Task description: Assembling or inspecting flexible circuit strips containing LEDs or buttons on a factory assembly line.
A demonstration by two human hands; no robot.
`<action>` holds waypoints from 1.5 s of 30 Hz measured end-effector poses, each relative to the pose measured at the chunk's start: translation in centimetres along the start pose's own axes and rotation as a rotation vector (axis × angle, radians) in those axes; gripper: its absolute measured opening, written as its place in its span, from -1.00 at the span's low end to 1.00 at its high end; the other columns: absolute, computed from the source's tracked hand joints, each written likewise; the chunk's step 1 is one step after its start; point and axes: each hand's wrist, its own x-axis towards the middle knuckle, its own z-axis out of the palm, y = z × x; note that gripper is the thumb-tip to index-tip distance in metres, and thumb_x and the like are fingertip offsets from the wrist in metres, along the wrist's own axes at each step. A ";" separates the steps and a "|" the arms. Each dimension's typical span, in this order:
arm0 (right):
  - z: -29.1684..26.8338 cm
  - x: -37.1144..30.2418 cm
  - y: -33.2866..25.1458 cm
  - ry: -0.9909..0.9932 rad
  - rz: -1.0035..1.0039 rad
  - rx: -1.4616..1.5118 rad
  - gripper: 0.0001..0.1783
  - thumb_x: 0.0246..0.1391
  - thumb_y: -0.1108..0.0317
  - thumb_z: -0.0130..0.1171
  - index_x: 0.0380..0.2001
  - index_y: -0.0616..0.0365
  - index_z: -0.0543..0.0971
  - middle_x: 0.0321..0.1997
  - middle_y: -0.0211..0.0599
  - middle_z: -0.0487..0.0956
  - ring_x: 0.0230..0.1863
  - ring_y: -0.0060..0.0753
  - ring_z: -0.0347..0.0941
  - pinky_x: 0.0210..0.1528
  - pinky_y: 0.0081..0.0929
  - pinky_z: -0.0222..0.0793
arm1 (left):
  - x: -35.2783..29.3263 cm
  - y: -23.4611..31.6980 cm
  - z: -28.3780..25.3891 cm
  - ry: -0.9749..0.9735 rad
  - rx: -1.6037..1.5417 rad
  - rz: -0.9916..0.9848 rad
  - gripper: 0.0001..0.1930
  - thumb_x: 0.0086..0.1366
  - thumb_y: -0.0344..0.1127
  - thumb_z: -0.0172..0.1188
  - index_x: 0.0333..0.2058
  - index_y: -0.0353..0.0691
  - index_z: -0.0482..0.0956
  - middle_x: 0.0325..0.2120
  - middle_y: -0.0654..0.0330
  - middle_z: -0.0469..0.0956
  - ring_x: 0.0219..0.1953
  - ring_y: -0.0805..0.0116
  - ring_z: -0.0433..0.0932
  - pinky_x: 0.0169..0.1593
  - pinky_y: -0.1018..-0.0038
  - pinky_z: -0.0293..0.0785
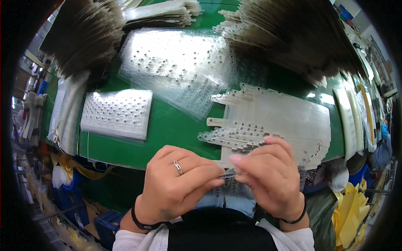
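At the table's front edge, my left hand pinches a thin clear plastic sheet between thumb and forefinger. My right hand is closed on the same sheet from the other side, its fingertips almost meeting the left ones. The sheet hangs down over my lap, and its upper edge is partly hidden by my fingers. Just beyond my right hand lies a fanned stack of whitish translucent sheets with narrow tails and dark dots. To the left, a neat stack of clear sheets with dark dots rests on the green table.
Larger clear dotted sheets lie loosely overlapped mid-table. Tall piles of sheets stand at the far left and far right. Beside the table are a blue bin and yellow material.
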 end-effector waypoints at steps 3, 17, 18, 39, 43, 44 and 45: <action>0.0 0.1 0.4 0.055 0.018 0.011 -0.55 -0.09 0.42 0.30 -0.04 0.10 0.58 -0.22 -0.36 0.61 -0.11 -0.30 0.50 0.17 -0.15 0.24 | -0.4 -0.4 -0.3 -0.022 -0.065 -0.074 -0.83 0.08 -0.21 0.32 -0.44 -0.18 0.66 -0.49 0.27 0.63 -0.41 0.28 0.56 -0.27 0.39 0.35; 0.3 -0.9 0.8 0.052 0.093 0.117 -0.42 -0.12 0.51 0.31 0.08 0.17 0.50 -0.39 -0.46 0.60 -0.27 -0.41 0.53 0.23 -0.22 0.20 | -0.2 -0.5 -0.7 -0.053 -0.105 -0.038 -0.90 0.08 -0.34 0.34 -0.42 -0.17 0.63 -0.51 0.28 0.60 -0.43 0.28 0.56 -0.29 0.41 0.36; 0.3 -0.9 0.8 0.052 0.094 0.116 -0.42 -0.12 0.51 0.31 0.08 0.17 0.50 -0.39 -0.46 0.60 -0.27 -0.41 0.53 0.23 -0.22 0.20 | -0.1 -0.5 -0.7 -0.047 -0.088 -0.032 -0.90 0.08 -0.34 0.33 -0.42 -0.18 0.63 -0.51 0.28 0.60 -0.44 0.27 0.55 -0.29 0.41 0.36; 1.0 -1.5 1.4 0.098 0.043 0.118 -0.40 -0.07 0.53 0.28 0.13 0.22 0.45 -0.41 -0.40 0.60 -0.31 -0.39 0.56 0.28 -0.22 0.19 | -0.5 -1.1 -0.2 -0.145 -0.297 -0.145 -0.93 0.14 -0.38 0.28 -0.43 -0.23 0.62 -0.50 0.24 0.60 -0.43 0.27 0.54 -0.28 0.41 0.35; 0.8 -1.5 1.7 0.069 0.071 0.123 -0.43 -0.03 0.47 0.28 0.12 0.24 0.45 -0.34 -0.35 0.61 -0.26 -0.35 0.57 0.30 -0.13 0.14 | -0.5 -1.2 -0.1 -0.139 -0.325 -0.168 -0.93 0.15 -0.38 0.28 -0.44 -0.23 0.61 -0.50 0.24 0.60 -0.43 0.27 0.54 -0.28 0.41 0.35; 0.8 -1.5 1.8 0.063 0.076 0.110 -0.43 -0.02 0.44 0.28 0.11 0.24 0.45 -0.30 -0.33 0.62 -0.23 -0.33 0.57 0.31 -0.10 0.13 | -0.5 -1.2 0.0 -0.139 -0.335 -0.179 -0.93 0.15 -0.38 0.27 -0.44 -0.23 0.61 -0.50 0.24 0.60 -0.43 0.27 0.54 -0.28 0.41 0.35; 0.8 -1.4 1.5 0.062 0.077 0.109 -0.43 -0.02 0.44 0.28 0.11 0.24 0.45 -0.30 -0.33 0.62 -0.23 -0.33 0.57 0.31 -0.10 0.13 | -0.5 -1.2 0.0 -0.139 -0.346 -0.189 -0.93 0.16 -0.38 0.27 -0.44 -0.23 0.61 -0.50 0.24 0.61 -0.43 0.28 0.54 -0.28 0.42 0.35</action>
